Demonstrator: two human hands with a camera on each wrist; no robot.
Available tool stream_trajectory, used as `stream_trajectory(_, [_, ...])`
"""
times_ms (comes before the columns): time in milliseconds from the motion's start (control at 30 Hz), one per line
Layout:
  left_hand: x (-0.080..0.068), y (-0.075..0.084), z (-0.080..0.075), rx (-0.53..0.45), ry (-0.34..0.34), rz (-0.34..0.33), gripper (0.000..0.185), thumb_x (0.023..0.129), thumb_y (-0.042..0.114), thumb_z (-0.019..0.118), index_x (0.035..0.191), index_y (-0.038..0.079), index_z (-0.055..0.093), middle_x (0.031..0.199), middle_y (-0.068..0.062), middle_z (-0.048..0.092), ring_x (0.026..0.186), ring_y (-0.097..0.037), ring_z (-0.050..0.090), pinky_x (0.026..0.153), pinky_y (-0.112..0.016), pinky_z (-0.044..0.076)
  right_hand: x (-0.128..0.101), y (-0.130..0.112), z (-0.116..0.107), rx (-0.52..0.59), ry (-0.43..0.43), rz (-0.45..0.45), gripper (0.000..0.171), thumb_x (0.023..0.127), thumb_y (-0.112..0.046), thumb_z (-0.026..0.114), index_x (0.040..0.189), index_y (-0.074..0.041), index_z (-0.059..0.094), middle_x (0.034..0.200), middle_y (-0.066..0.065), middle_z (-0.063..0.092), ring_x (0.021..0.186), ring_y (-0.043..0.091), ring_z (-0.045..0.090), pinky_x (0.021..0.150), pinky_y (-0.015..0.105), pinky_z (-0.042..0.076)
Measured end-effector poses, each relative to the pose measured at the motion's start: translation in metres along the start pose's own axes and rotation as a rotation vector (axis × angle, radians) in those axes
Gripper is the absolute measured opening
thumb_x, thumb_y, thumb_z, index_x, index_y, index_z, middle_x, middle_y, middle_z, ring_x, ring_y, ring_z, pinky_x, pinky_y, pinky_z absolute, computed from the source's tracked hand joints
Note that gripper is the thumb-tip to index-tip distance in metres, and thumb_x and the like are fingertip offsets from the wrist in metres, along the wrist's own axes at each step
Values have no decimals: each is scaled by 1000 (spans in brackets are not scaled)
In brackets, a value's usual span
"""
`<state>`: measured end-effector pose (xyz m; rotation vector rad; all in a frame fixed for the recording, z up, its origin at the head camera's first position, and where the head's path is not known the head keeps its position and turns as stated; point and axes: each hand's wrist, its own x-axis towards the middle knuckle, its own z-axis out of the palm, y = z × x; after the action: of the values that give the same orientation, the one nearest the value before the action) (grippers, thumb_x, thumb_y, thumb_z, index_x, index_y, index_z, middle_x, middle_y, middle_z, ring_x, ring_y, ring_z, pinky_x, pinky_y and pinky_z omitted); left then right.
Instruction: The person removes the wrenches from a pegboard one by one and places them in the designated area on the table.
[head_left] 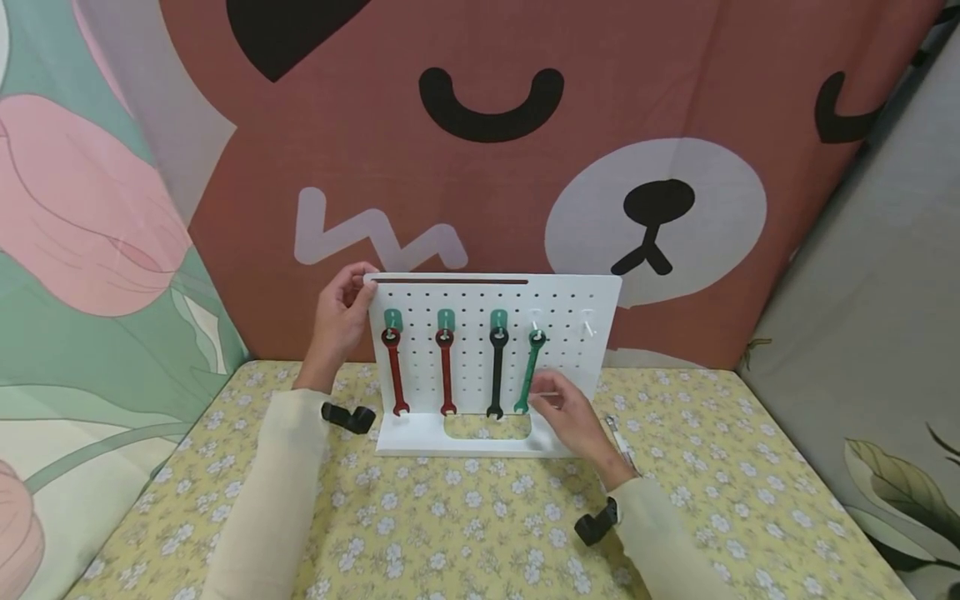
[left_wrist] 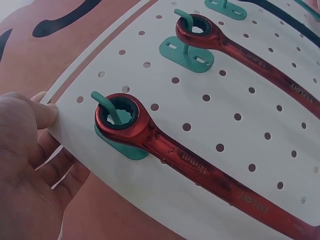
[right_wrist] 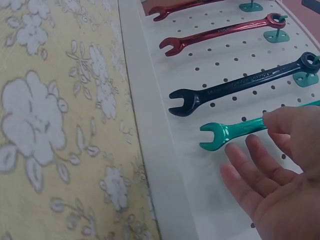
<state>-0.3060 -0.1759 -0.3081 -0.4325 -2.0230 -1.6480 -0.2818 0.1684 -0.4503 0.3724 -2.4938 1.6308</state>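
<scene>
A white pegboard (head_left: 558, 358) stands upright on its base. My left hand (head_left: 341, 317) grips its upper left corner, thumb in front and fingers behind, as the left wrist view also shows. Two red combination wrenches (head_left: 396, 375) and a black wrench (head_left: 497, 375) hang by their ring ends from green hooks (head_left: 446, 319). Further right, a green wrench (head_left: 530, 371) hangs slightly tilted on a pale hook. My right hand (head_left: 566, 417) pinches its shaft with thumb and forefinger, other fingers spread in the right wrist view (right_wrist: 285, 175).
Another pale hook (head_left: 588, 325) at the board's right bears nothing. A silver tool (head_left: 619, 437), partly hidden by my right hand, lies on the flowered tablecloth (head_left: 465, 517). Close behind hangs a printed cloth (head_left: 495, 192).
</scene>
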Motion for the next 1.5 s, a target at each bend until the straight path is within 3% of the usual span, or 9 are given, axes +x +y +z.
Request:
stream_trajectory(333, [0,-2,0,21,8,4,25,107,5,54,127,-8,58,108,-27,56,90,-33,55,76,-31,47,0,1,4,52,-33,35,34,99,-11,70,130,-8,57,119,12,65,110,30,64,97,49,49])
stream_trajectory(567, [2,-4,0,28,11,12,24,107,6,55,127,-7,59,105,-25,56,90,-36,54,75,-32,47,-2,1,5,39,-33,30,22,100,-12,69,121,-9,60,114,8,65,109,27,63,96,47,47])
stream_trajectory(833, [2,-5,0,-10,3,16,25,106,3,54,127,-10,57,106,-28,56,90,-37,53,74,-29,46,-7,-1,3,63,-88,16,14,103,-10,64,116,-7,58,109,11,65,98,28,66,85,40,54])
stream_trajectory(1033, [0,-4,1,-28,1,12,25,106,3,54,127,-11,55,109,-30,57,89,-37,54,75,-35,48,-12,-5,0,70,-105,6,19,102,-9,65,120,-6,59,112,13,65,98,29,67,81,38,56])
stream_trajectory(1500, [1,-7,1,-12,-2,-3,26,107,6,53,130,-8,55,111,-27,58,91,-36,55,76,-34,49,-20,-14,-13,178,-166,4,31,98,0,66,126,4,54,110,18,62,90,25,68,74,39,59])
